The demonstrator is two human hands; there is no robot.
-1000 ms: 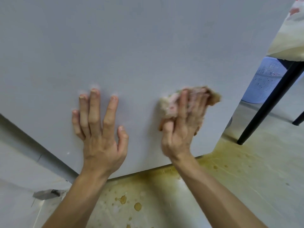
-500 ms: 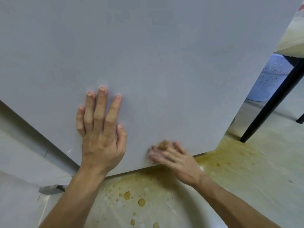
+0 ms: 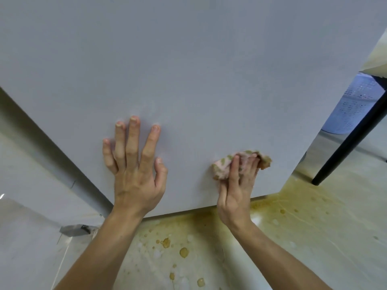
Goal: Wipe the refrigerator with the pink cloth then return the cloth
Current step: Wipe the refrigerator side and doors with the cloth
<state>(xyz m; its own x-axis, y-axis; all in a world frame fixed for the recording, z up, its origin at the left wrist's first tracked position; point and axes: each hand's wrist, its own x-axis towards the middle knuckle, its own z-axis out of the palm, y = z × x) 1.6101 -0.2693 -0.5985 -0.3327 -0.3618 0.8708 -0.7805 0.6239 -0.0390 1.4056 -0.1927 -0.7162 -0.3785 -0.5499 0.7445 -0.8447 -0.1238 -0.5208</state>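
- Half a second back the right hand [image 3: 234,197] was down at the bottom edge of the fridge [image 3: 188,80]. Now it's come back up a bit, lower right of centre in the frame, so I'd guess it's mid up-and-down scrubbing and the wipe isn't done.
- The pink cloth [image 3: 221,171] is bunched flat against the fridge panel under the right hand's fingers [image 3: 234,170], poking out left and upper right of them.
- Those fingers lie fairly straight, pressing rather than gripping. The thumb is hidden.
- The left hand [image 3: 136,181] hasn't moved: spread flat on the panel, holding nothing.
- There are yellow-brown stains on the floor [image 3: 314,237] below.
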